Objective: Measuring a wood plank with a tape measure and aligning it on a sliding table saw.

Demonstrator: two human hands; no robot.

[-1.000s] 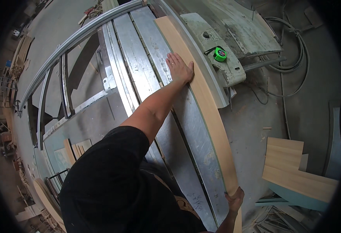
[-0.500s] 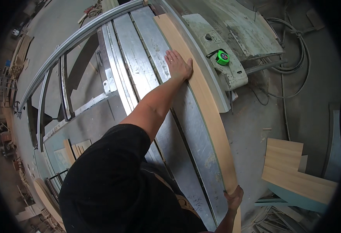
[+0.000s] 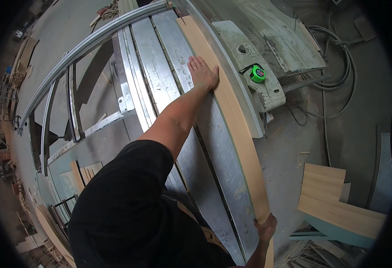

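Long wooden board [image 3: 231, 116]: pale, narrow, plain light face, lying flat along the right side of my view on the metal saw table [image 3: 160, 58]. It runs lengthwise from the table's far end to the near edge, just beside the grey fence rail [image 3: 231, 76]. Looks bowed, but that's the lens.

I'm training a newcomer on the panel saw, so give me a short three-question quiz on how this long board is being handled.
1. True or false: the left hand lies flat on the long pale wooden board.
2. Where does the right hand grip the board? A) at the near end B) at the middle C) not at all
3. What lies on the grey-green machine housing to the right of the board?

Key: 1 true. 2 A. 3 a bright green round tape measure.
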